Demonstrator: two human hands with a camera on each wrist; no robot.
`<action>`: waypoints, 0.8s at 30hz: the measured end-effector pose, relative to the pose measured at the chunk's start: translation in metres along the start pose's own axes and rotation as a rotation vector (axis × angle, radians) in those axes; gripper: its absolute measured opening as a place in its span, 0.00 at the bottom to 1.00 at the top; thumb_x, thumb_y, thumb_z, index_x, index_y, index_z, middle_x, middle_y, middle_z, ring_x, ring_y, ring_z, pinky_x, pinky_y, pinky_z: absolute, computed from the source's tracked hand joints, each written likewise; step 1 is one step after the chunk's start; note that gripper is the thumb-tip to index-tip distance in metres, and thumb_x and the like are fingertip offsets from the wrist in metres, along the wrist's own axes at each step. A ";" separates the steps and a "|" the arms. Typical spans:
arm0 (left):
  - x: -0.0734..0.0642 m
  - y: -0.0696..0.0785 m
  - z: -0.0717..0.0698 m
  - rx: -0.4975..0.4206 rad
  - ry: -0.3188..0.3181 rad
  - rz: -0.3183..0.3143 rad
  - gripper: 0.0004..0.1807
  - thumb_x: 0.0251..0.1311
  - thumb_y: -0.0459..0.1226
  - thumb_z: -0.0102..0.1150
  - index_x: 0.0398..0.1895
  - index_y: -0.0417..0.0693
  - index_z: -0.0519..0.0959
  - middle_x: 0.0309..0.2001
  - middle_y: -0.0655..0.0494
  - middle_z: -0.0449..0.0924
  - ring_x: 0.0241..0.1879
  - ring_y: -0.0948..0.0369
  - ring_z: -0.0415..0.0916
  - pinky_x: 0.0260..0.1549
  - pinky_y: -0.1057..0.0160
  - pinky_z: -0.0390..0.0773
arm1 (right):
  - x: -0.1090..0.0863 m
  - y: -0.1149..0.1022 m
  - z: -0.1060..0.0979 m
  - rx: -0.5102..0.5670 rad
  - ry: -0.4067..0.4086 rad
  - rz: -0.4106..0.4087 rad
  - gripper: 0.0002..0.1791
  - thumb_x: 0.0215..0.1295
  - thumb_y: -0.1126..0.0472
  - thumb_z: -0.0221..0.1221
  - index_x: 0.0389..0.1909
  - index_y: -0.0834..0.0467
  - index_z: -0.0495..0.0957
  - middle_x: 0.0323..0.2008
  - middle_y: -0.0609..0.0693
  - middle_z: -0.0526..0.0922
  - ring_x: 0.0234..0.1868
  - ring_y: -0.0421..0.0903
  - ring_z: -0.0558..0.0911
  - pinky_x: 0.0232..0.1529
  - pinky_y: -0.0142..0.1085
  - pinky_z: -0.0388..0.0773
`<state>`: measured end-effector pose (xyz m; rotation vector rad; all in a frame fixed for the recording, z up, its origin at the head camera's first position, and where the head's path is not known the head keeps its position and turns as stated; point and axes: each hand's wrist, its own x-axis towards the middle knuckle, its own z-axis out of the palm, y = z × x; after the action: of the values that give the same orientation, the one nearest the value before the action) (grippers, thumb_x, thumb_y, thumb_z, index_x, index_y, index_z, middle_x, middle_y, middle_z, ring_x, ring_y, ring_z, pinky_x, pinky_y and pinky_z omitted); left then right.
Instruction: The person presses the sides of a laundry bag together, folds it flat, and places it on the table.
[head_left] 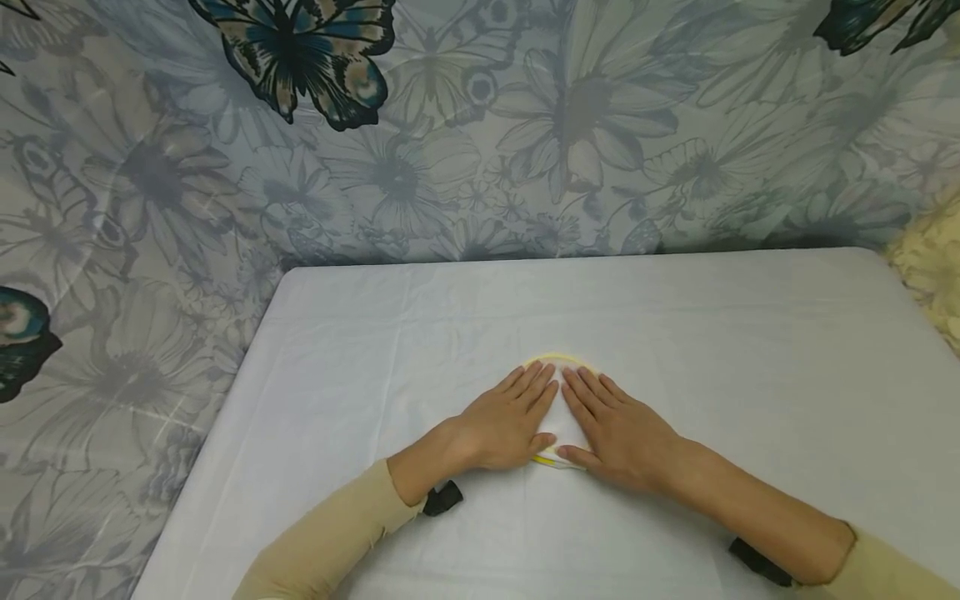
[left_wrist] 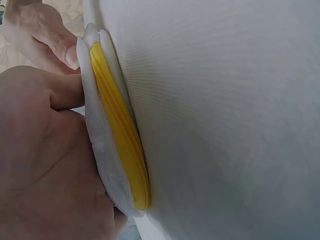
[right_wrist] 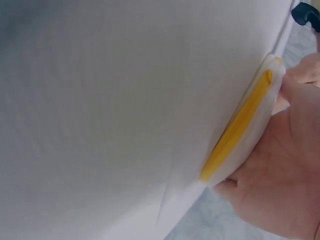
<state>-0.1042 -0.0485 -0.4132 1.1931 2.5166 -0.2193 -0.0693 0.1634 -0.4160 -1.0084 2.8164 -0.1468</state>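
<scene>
A small white fabric pouch (head_left: 567, 427) with a yellow curved edge lies on the white-covered table. Its yellow zipper (left_wrist: 119, 127) runs along the side nearest the person and looks closed in the left wrist view. My left hand (head_left: 506, 421) rests flat on the pouch's left half, fingers straight and pointing away. On the right half my right hand (head_left: 630, 433) presses down the same way, its thumb near the front edge. Fingertips of both hands almost meet toward the far edge. The palms hide most of the pouch. From the right wrist view, the zipper strip (right_wrist: 237, 132) shows below the palm.
A white cloth (head_left: 337, 358) covers the table, with faint creases. Behind it hangs a grey floral curtain (head_left: 450, 167) with butterflies. Something pale yellow and ruffled (head_left: 930, 258) borders the table at the right. Black wrist straps (head_left: 442, 498) show under both forearms.
</scene>
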 end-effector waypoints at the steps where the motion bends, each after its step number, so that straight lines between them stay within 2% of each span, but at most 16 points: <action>1: 0.000 0.000 -0.001 0.006 -0.007 -0.002 0.40 0.77 0.57 0.27 0.80 0.41 0.37 0.79 0.46 0.25 0.77 0.53 0.21 0.75 0.55 0.30 | 0.000 0.000 0.000 -0.003 0.001 0.002 0.46 0.73 0.35 0.46 0.73 0.71 0.57 0.76 0.65 0.52 0.76 0.62 0.52 0.74 0.54 0.51; 5: 0.000 0.002 -0.004 0.015 -0.027 -0.007 0.41 0.77 0.58 0.27 0.80 0.41 0.36 0.79 0.46 0.25 0.77 0.53 0.21 0.75 0.54 0.31 | 0.000 -0.001 0.003 -0.008 0.016 0.001 0.46 0.74 0.35 0.46 0.73 0.71 0.56 0.76 0.66 0.52 0.76 0.62 0.52 0.74 0.54 0.51; 10: 0.001 0.003 -0.002 0.022 -0.023 -0.017 0.41 0.77 0.58 0.27 0.80 0.41 0.37 0.79 0.46 0.26 0.77 0.53 0.22 0.75 0.54 0.31 | -0.001 0.000 0.009 -0.012 0.058 -0.021 0.45 0.74 0.36 0.46 0.73 0.72 0.57 0.75 0.67 0.53 0.76 0.63 0.53 0.74 0.54 0.52; 24: -0.005 0.002 0.002 0.024 0.035 -0.008 0.41 0.77 0.58 0.26 0.79 0.39 0.38 0.79 0.45 0.27 0.78 0.52 0.23 0.75 0.54 0.31 | 0.000 -0.006 -0.001 -0.056 0.022 0.011 0.46 0.72 0.35 0.48 0.72 0.70 0.59 0.75 0.64 0.56 0.75 0.61 0.55 0.73 0.53 0.54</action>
<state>-0.0992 -0.0510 -0.4132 1.2069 2.5561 -0.2327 -0.0658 0.1592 -0.4146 -1.0083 2.8605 -0.0791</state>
